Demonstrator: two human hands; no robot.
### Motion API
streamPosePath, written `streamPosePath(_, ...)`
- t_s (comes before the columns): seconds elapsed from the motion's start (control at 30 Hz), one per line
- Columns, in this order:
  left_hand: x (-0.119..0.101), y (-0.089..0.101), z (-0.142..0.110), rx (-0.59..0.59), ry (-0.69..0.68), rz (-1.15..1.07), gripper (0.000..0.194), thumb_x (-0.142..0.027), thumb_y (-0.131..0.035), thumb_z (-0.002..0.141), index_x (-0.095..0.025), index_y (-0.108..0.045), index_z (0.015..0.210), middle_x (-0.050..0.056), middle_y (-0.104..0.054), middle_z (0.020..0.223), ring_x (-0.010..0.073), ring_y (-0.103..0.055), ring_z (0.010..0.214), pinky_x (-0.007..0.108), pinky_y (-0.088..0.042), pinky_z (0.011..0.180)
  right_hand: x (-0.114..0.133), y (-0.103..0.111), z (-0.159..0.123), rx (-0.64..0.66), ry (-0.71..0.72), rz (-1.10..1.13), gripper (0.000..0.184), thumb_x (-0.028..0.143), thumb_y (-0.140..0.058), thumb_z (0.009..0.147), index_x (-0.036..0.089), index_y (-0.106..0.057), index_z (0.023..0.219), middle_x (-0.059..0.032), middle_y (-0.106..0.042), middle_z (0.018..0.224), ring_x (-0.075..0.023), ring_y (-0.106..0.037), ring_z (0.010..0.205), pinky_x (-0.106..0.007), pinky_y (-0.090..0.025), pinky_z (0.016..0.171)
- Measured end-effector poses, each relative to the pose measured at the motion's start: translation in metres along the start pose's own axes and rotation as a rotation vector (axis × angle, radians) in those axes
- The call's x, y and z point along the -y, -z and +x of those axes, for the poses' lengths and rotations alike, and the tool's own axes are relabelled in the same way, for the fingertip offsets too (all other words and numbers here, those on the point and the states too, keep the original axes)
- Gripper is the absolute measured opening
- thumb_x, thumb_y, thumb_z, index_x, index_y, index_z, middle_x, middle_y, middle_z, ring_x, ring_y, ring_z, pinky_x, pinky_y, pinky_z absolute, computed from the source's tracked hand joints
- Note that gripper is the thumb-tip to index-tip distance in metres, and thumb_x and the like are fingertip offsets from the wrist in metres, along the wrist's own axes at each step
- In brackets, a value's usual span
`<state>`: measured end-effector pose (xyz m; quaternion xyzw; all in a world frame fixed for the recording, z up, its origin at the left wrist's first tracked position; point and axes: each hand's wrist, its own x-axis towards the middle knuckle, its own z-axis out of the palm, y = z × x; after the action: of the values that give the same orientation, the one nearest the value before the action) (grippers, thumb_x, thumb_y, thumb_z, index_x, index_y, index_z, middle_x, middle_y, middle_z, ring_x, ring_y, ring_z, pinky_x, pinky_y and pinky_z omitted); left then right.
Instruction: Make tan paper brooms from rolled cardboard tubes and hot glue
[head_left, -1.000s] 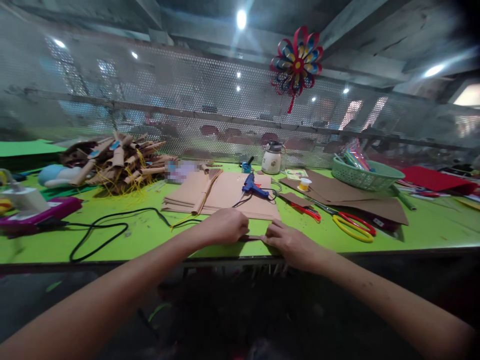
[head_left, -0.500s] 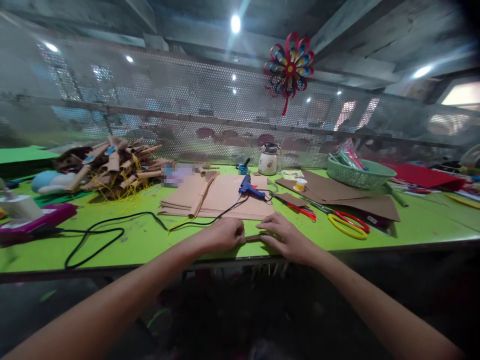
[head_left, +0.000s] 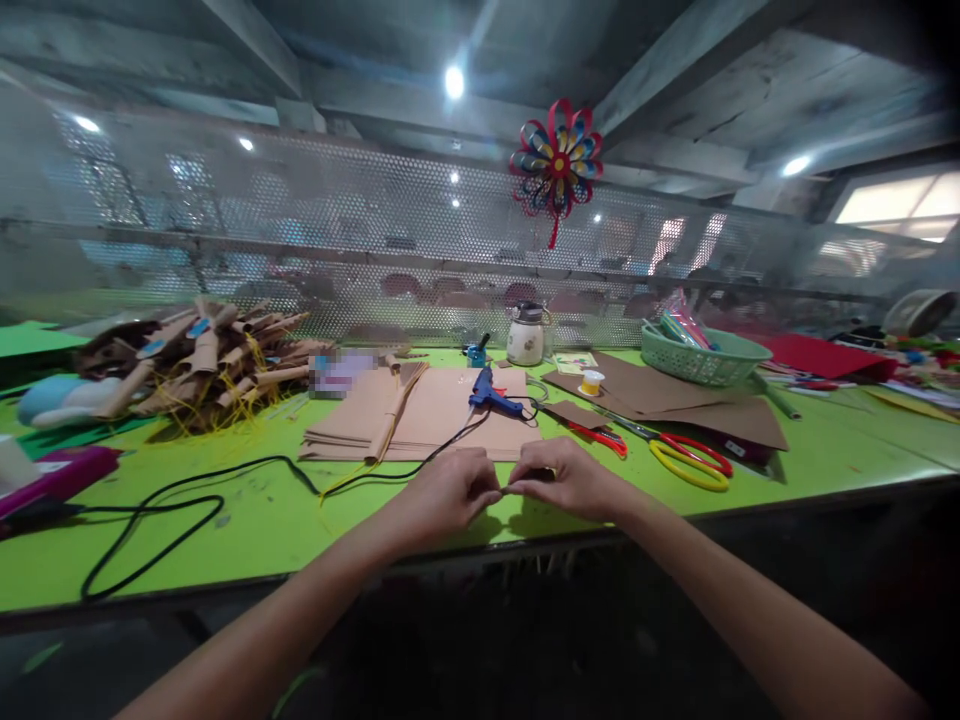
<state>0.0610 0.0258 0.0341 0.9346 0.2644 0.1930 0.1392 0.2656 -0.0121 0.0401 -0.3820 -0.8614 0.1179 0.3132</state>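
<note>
At the front edge of the green table, both hands meet fingertip to fingertip. My left hand (head_left: 454, 492) is closed in a pinch on one end of a thin brown paper strip (head_left: 513, 488). My right hand (head_left: 574, 482) pinches the other end between thumb and fingers. Most of the strip is hidden by the fingers. Just beyond the hands lies a stack of brown paper sheets (head_left: 442, 410), with a blue glue gun (head_left: 491, 393) resting on it. A rolled brown paper piece (head_left: 388, 430) lies on the stack's left part.
Scissors (head_left: 694, 462) with red and yellow handles and a red-handled cutter (head_left: 607, 438) lie to the right. A green basket (head_left: 705, 358) stands behind them. Paper rolls (head_left: 206, 350) with yellow string are heaped at left. A black cord (head_left: 262, 462) crosses the table.
My right hand's fingers have closed onto the strip, and the two hands have come together, covering most of it. The camera view has shifted slightly upward and to the right.
</note>
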Motion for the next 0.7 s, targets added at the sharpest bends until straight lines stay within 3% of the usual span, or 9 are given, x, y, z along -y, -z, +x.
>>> streamPosePath(0.17, 0.000, -0.001, 0.000, -0.169, -0.085, 0.098, 0.010, -0.018, -0.048, 0.084, -0.017, -0.056, 0.078, 0.004, -0.056, 0.083, 0.0156, -0.053, 0.079, 0.025, -0.040, 0.067, -0.007, 0.013, 0.002, -0.024, -0.086, 0.049, 0.022, 0.034, -0.064, 0.081, 0.013, -0.069, 0.074, -0.0041, -0.067, 0.068, -0.0123, -0.056, 0.062, -0.023, -0.044, 0.061)
streamPosePath(0.53, 0.018, 0.006, 0.016, -0.035, -0.040, 0.102, 0.013, -0.023, -0.049, 0.084, -0.018, -0.055, 0.074, 0.001, -0.059, 0.070, 0.0127, -0.050, 0.061, 0.022, -0.032, 0.055, -0.022, 0.005, 0.000, -0.115, -0.190, 0.162, 0.018, 0.028, -0.065, 0.079, 0.013, -0.068, 0.070, -0.0028, -0.064, 0.062, -0.0125, -0.055, 0.059, -0.022, -0.042, 0.056)
streamPosePath(0.7, 0.023, 0.001, 0.023, -0.012, -0.065, 0.085, 0.015, -0.020, -0.043, 0.086, -0.018, -0.058, 0.084, 0.003, -0.064, 0.078, 0.0146, -0.055, 0.068, 0.023, -0.036, 0.060, -0.024, -0.005, 0.008, -0.063, -0.151, 0.159, 0.015, 0.026, -0.063, 0.080, 0.016, -0.073, 0.085, -0.0050, -0.071, 0.079, -0.0146, -0.061, 0.070, -0.025, -0.047, 0.066)
